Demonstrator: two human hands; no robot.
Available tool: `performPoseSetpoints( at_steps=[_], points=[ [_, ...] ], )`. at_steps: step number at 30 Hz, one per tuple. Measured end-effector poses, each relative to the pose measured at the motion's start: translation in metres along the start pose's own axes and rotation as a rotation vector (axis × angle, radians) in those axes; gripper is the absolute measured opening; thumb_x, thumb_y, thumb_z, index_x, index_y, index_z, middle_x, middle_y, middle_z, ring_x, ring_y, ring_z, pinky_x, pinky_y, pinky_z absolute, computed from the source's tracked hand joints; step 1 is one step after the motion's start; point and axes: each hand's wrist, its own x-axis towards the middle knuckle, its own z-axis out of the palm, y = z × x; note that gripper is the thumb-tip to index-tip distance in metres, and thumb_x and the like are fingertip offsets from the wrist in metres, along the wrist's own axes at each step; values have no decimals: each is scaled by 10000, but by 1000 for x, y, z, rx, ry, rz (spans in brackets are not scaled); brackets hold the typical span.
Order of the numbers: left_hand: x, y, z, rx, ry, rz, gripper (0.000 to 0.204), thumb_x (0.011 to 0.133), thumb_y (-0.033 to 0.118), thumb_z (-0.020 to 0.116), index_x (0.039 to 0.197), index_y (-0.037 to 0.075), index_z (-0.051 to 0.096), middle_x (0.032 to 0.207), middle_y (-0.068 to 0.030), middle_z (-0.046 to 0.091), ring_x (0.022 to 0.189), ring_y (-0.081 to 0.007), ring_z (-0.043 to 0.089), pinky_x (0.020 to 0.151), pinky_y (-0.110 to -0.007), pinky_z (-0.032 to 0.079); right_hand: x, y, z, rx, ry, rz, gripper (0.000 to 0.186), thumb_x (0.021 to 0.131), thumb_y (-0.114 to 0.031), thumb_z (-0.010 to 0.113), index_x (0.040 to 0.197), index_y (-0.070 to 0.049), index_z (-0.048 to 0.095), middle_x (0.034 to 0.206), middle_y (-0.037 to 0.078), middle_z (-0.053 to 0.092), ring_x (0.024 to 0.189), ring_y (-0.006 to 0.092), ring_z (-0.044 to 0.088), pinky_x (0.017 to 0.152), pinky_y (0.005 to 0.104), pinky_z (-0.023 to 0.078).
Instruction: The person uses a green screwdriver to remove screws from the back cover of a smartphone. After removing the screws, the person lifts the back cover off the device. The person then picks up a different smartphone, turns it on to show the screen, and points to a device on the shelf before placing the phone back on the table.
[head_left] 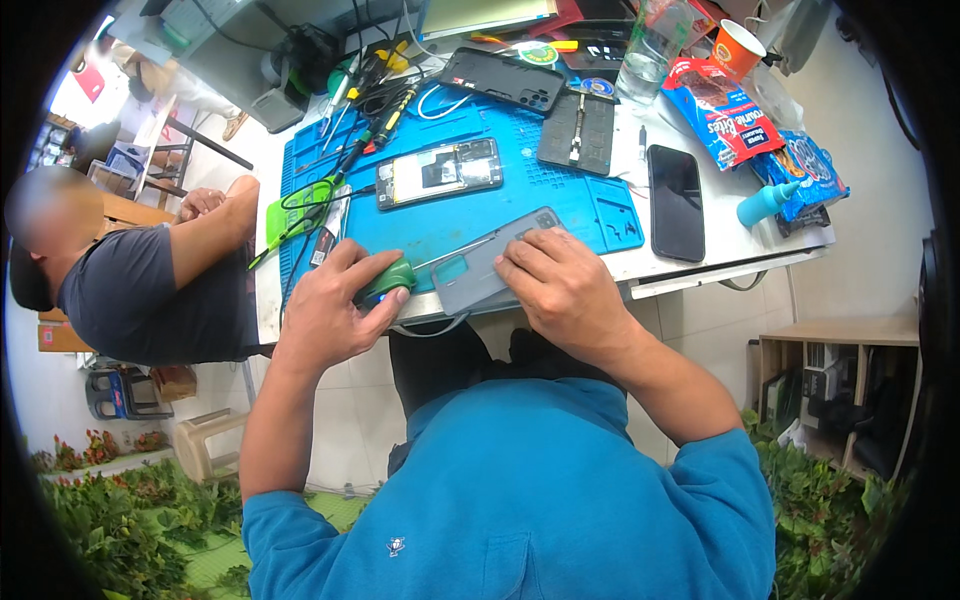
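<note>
You grip a green tool in your left hand (335, 305) and a grey phone cover (483, 280) in your right hand (565, 285).
Your left thumb and fingers close around the green tool's (392, 280) rounded body; your right fingers pinch the cover, slanted at the near edge of the blue mat (385, 235). An opened phone (440, 173) lies beyond it on the mat.

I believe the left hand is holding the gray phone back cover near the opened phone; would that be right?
It is not the left hand: the head view shows the right hand holding the gray phone back cover near the opened phone.
</note>
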Motion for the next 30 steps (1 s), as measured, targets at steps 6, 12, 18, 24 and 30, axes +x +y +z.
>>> performPoseSetpoints(
  at_steps=[6,12,18,24,30],
  points=[
    [6,3,1,14,6,0,413,944,276,841,1314,94,828,1024,-152,699,878,-343,712,805,-423,583,-2,0,3,1,14,4,258,851,-54,735,1076,60,786,1065,146,744,1096,304,720,959,421,599],
    [9,4,1,4,6,-6,414,946,271,841,1318,91,826,1031,-154,699,877,-343,711,807,-425,582,-1,-1,2,-7,16,4,248,855,-59,747,1066,63,793,1059,151,752,1088,305,727,949,414,605],
    [6,6,1,-10,-13,-4,417,941,271,845,1320,96,827,1027,-152,699,875,-341,713,799,-420,581,0,-1,2,-17,24,-8,249,854,-69,768,1061,65,798,1055,153,759,1082,299,735,945,410,613],
    [10,6,5,17,28,7,397,958,333,832,1304,137,835,1040,-125,710,819,-342,744,759,-437,600,1,-2,0,-37,20,-16,257,854,-74,766,1064,70,798,1050,159,754,1078,306,734,950,413,615],
    [10,11,3,-35,15,-13,411,946,266,838,1322,101,824,1034,-155,700,904,-342,710,820,-429,580,-3,-5,2,-16,22,11,268,854,-74,752,1071,79,794,1054,167,748,1079,318,728,969,418,615]
  ],
)
